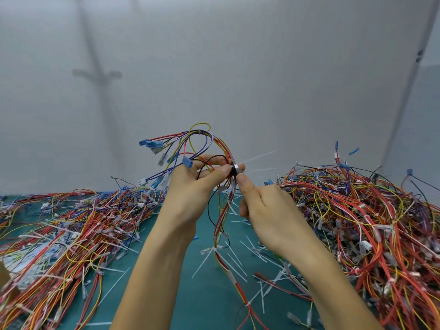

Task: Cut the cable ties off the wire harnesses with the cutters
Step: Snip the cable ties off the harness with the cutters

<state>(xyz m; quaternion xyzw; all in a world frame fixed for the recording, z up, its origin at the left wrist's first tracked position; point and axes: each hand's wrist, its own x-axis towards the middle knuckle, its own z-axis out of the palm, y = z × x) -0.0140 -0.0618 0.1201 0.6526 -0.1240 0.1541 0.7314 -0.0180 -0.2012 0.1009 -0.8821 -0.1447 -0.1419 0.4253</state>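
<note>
Silvery only at the tip, showing as a small metal part between the fingertips: cutters (236,168). Hiding handles and body inside the right hand (269,210), so not allowing the jaw position to be read. Blurring the tail of a white cable tie (259,157) into a streak, pointing right and upward from that tip; not resolving its head. Running off the bottom edge with both forearms.

Clenching the right hand round the cutters, fingers curling tight, thumb pressing upward just beneath the metal tip. Pinching the wire harness (199,133) with the left hand (188,186), thumb in front and fingers behind, right beside the tip. Holding the harness raised above the table (204,294), wire loops and blue connectors (150,142) fanning up and left, red and yellow wires hanging down to the green surface.

Lying on the table between the forearms: loose white tie offcuts (234,258). Flanking both hands: left pile (71,229) and right pile (369,222) of tangled harnesses, spilling past the frame edges, single ties within them being too small to tell apart.
</note>
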